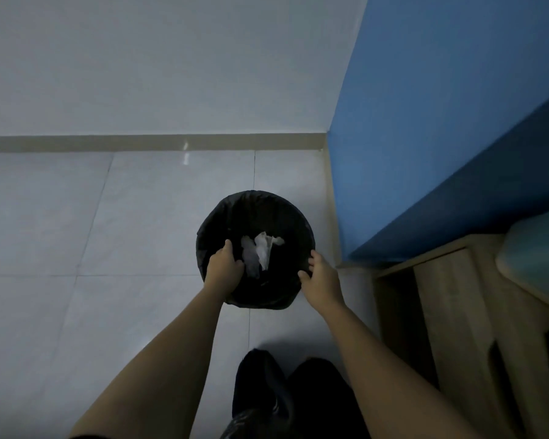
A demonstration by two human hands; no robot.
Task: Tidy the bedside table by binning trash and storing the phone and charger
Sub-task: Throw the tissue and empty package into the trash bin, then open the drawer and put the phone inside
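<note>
A round bin lined with a black bag (254, 207) stands on the pale tiled floor near the room corner. Crumpled white tissue (262, 250) lies inside it. My left hand (224, 269) grips the bin's near-left rim, fingers curled over the edge into the bag. My right hand (320, 275) holds the near-right rim from outside, thumb and fingers pinching the bag's edge. The phone and charger are not in view.
A blue wall (425, 122) rises to the right of the bin. A wooden bedside unit (450, 299) stands at the lower right with a pale green object (539, 258) on top. My dark-clothed legs (286, 397) are below the bin. A beige skirting (140, 142) runs along the far wall.
</note>
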